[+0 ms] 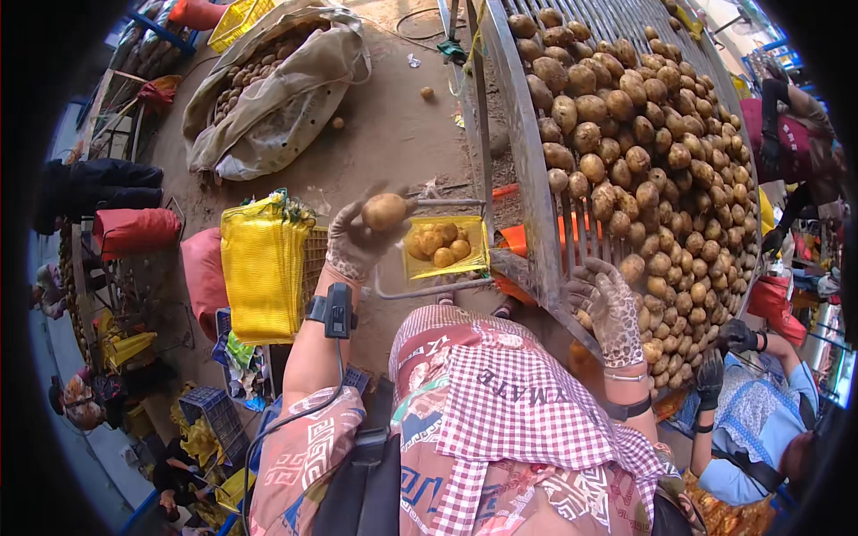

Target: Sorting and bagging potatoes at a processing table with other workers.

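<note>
My left hand (362, 234), in a dirty leopard-print glove, holds a potato (384, 212) just left of a yellow mesh bag (481, 262). The bag hangs wide-mouthed in a metal frame (439, 289) and has several potatoes (444, 241) in it. My right hand (605, 298), gloved alike, is over the near left edge of a slatted metal sorting table (515, 110); its fingers are apart and slightly curled, and no potato shows in it. A large heap of potatoes (660, 201) covers much of the slats, close beside the right hand.
Folded yellow mesh bags (261, 268) hang at the left beside a red padded thing (202, 268). A large cloth sack of potatoes (281, 100) lies on the ground at the upper left. At the lower right, a co-worker's black-gloved hands (720, 362) are at the table's edge.
</note>
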{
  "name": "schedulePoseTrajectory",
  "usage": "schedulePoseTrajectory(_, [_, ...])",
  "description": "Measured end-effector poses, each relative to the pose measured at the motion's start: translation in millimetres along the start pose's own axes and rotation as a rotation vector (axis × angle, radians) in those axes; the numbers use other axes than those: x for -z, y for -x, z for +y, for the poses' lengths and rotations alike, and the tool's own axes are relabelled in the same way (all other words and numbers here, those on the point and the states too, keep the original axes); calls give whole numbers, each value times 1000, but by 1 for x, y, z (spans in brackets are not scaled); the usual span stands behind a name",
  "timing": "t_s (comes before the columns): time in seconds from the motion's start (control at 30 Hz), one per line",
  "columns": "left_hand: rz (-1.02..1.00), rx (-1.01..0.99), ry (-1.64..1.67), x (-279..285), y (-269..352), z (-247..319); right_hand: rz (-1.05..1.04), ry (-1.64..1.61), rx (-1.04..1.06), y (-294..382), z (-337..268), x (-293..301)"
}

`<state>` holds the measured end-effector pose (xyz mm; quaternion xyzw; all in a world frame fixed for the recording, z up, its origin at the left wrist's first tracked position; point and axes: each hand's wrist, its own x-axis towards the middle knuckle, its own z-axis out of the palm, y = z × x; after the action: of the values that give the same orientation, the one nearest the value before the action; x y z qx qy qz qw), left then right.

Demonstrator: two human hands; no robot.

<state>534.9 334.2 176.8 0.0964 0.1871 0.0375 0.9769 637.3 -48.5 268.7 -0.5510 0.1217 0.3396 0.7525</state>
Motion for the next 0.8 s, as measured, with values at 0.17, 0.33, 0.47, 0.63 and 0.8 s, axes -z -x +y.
schedulePoseTrajectory(0.17, [131, 251, -252, 35, -6, -55, 301, 204, -1, 43, 25, 48])
schedulePoseTrajectory(0.33, [608, 405, -822, 112, -58, -82, 642, 1152, 272, 89, 50, 119])
schedulePoseTrajectory(0.47, [784, 421, -1306, 158, -93, -97, 962, 1178, 251, 115, 46, 168])
schedulePoseTrajectory(0.63, [379, 223, -1351, 97, -63, -114, 962, 1256, 334, 117, 22, 207])
schedulePoseTrajectory(0.8, [-37, 79, -1454, -57, -30, -157, 529, 1439, 346, 77, 18, 195])
